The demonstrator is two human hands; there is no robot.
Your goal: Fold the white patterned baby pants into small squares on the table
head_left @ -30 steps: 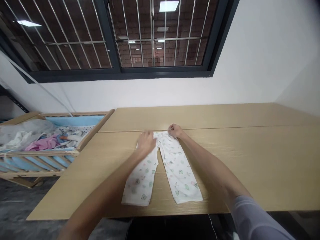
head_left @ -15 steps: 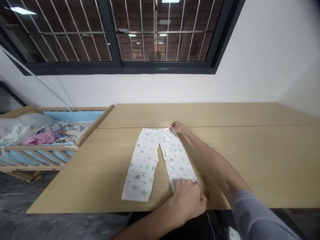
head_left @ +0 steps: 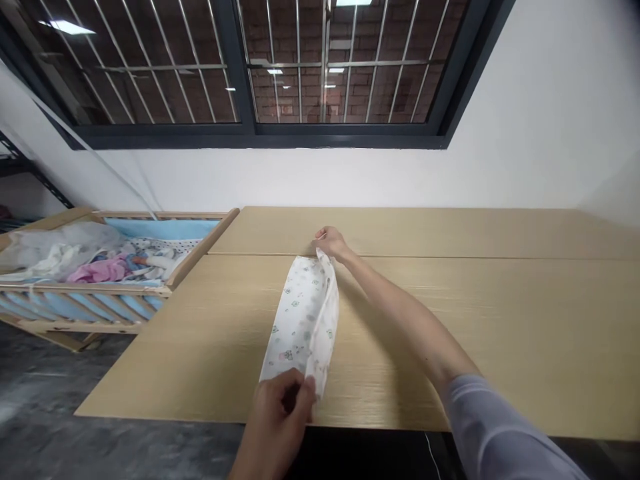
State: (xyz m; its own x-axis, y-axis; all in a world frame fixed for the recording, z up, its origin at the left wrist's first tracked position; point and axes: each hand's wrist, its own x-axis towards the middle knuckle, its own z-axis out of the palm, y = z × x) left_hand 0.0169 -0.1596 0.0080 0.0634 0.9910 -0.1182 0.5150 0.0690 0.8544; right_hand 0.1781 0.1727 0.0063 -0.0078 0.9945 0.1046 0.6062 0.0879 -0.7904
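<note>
A pair of small white pants with a green and grey animal print lies on the wooden table, one leg lifted and partly folded over the other. At the near end, my left hand pinches the cuff of the raised leg between thumb and fingers. My right hand grips the waistband corner at the far end, holding it slightly above the tabletop. The raised leg's inner side and the crotch are hidden by the fold.
The wooden table stretches to the right and meets the white wall below a barred window. To the left stands a wooden crib with blue lining, holding a pink cloth, other clothes and a clear plastic bag.
Both hands have moved left, carrying the right-side leg of the pants up and over toward the other leg. The legs were spread flat and apart before. The view has shifted slightly.
</note>
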